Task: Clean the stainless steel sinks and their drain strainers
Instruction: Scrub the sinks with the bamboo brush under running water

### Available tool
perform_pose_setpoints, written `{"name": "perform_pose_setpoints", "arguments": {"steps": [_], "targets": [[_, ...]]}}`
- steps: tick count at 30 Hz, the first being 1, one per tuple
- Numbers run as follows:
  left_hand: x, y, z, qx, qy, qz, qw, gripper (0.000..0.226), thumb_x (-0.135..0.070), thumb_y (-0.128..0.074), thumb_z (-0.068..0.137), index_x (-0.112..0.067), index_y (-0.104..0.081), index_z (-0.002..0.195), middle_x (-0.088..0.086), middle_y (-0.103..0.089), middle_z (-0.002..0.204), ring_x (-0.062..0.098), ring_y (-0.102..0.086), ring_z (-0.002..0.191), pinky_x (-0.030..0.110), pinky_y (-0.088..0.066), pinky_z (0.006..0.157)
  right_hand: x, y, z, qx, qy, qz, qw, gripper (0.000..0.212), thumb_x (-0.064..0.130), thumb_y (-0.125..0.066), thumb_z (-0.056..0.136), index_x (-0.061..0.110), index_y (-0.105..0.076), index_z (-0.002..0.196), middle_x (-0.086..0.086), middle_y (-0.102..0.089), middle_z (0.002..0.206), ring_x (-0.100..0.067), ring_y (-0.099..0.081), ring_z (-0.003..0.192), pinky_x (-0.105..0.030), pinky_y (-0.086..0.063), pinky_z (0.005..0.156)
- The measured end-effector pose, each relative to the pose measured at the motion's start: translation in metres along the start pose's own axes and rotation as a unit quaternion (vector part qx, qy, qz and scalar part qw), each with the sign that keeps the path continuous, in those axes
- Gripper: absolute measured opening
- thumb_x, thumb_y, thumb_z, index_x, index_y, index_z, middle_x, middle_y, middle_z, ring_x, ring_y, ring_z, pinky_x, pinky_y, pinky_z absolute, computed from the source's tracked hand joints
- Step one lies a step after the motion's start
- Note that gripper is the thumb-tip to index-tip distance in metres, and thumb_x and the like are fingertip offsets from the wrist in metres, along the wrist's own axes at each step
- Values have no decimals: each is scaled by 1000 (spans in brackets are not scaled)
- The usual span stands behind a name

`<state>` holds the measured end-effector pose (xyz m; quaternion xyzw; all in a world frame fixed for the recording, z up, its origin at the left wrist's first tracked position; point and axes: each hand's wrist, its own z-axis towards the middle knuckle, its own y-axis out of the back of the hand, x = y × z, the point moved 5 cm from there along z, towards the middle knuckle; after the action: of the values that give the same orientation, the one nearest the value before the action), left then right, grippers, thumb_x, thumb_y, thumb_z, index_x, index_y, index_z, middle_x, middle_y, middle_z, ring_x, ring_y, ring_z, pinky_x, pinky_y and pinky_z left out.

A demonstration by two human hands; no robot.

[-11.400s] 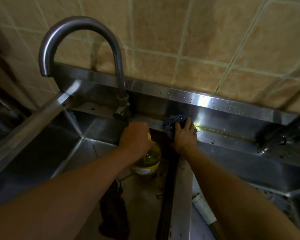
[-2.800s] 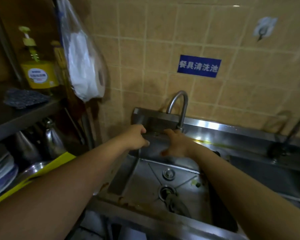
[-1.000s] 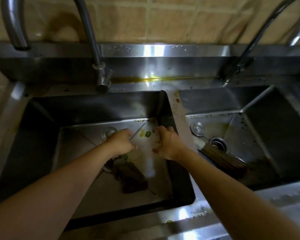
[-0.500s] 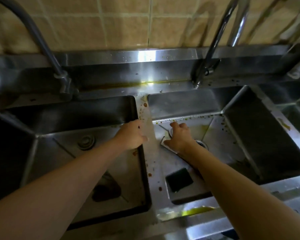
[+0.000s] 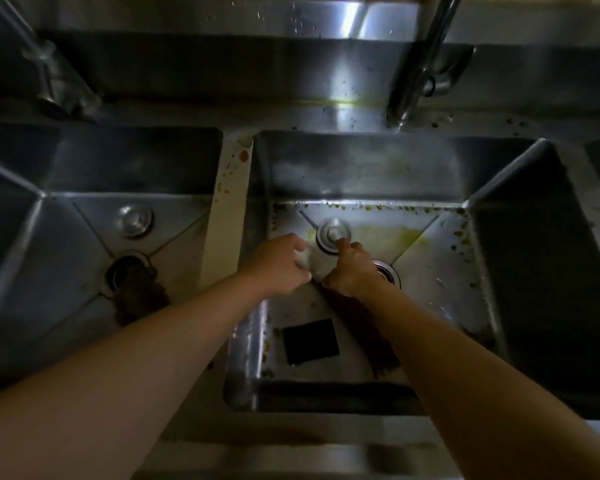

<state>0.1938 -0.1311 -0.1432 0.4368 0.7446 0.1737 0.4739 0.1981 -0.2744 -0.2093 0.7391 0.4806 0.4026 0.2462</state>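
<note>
Two stainless steel sinks sit side by side, the left sink [image 5: 66,237] and the right sink [image 5: 430,244]. Both of my hands are down in the right sink. A brush lies there with a white handle [image 5: 314,264] and brown bristles [image 5: 364,327]. My left hand [image 5: 278,265] curls its fingers round the handle's end. My right hand [image 5: 352,268] grips the brush where handle meets bristles, one finger reaching toward a round metal strainer plug [image 5: 333,233]. The right drain [image 5: 388,271] is partly hidden by my right hand.
A black sponge [image 5: 310,341] lies on the right sink's floor near the front. Food bits and yellow stains line its back edge. The left sink holds a strainer plug [image 5: 134,221] and a brown clump [image 5: 136,296] over its drain. A tap [image 5: 426,64] stands behind the right sink.
My view and both hands moved from the left sink over the divider into the right sink. My left hand left the divider and now meets my right hand on the brush handle.
</note>
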Motion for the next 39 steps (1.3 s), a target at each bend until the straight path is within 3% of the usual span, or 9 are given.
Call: {"name": "perform_pose_setpoints", "arguments": {"steps": [9, 13, 18, 21, 24, 27, 29, 36, 39], "targets": [[20, -48, 27, 25, 64, 24, 997, 42, -20, -70, 81, -18, -57, 121, 7, -61, 123, 24, -57, 112, 32, -48, 94, -22, -45, 48, 51, 40, -21, 998, 78, 32, -71, 82, 7, -29, 142, -23, -44, 138, -37, -43, 127, -43, -41, 103], [34, -61, 36, 36, 90, 52, 994, 48, -20, -69, 80, -20, -53, 125, 6, -58, 127, 23, -55, 116, 33, -47, 97, -23, -59, 60, 37, 51, -47, 997, 63, 30, -68, 84, 7, -37, 134, -22, -45, 132, -37, -42, 124, -44, -45, 95], [39, -70, 42, 47, 97, 52, 993, 49, -17, -68, 80, -20, -53, 126, 7, -57, 128, 24, -54, 118, 33, -46, 98, -23, -63, 66, 33, 36, -90, 995, 54, 26, -59, 91, 9, -33, 135, -21, -43, 133, -38, -50, 118, -43, -46, 85], [38, -72, 44, 44, 97, 53, 993, 48, -15, -66, 79, -21, -54, 124, 7, -57, 128, 24, -54, 117, 31, -47, 96, -20, -58, 66, 34, 53, -117, 991, 42, 18, -51, 95, 1, -38, 131, -24, -48, 130, -36, -52, 117, -40, -46, 86], [35, -74, 44, 55, 99, 54, 992, 50, -16, -67, 79, -23, -52, 126, 8, -54, 129, 26, -55, 115, 35, -48, 96, -22, -42, 61, 29, 70, -110, 991, 36, 16, -56, 92, 0, -50, 124, -21, -57, 122, -34, -58, 110, -40, -49, 86], [31, -78, 45, 73, 93, 60, 991, 51, -17, -70, 80, -21, -52, 127, 10, -55, 128, 28, -55, 115, 37, -48, 96, -28, -13, 49, -17, 61, -86, 994, 46, 16, -55, 93, -2, -39, 132, -19, -60, 116, -32, -62, 101, -37, -49, 78], [29, -82, 45, 76, 96, 69, 990, 52, -20, -74, 78, -19, -53, 125, 10, -56, 127, 28, -55, 115, 36, -48, 95, -35, 12, 42, -61, 26, -45, 997, 56, 18, -59, 89, -4, -33, 133, -20, -58, 118, -34, -60, 105, -38, -47, 85], [24, -106, 40, 104, 69, 105, 987, 51, -27, -68, 80, -11, -52, 126, 10, -55, 131, 29, -53, 120, 30, -44, 92, -58, 88, 19, -140, 2, 19, 990, 61, 18, -73, 78, -2, -37, 122, -25, -56, 118, -39, -55, 110, -39, -45, 87], [26, -125, 37, 119, 56, 112, 985, 49, -26, -69, 73, -12, -56, 118, 11, -60, 121, 29, -57, 111, 32, -47, 88, -65, 101, 8, -152, 17, 29, 988, 57, 17, -71, 78, 0, -37, 121, -23, -55, 118, -38, -55, 109, -40, -45, 85]]}}
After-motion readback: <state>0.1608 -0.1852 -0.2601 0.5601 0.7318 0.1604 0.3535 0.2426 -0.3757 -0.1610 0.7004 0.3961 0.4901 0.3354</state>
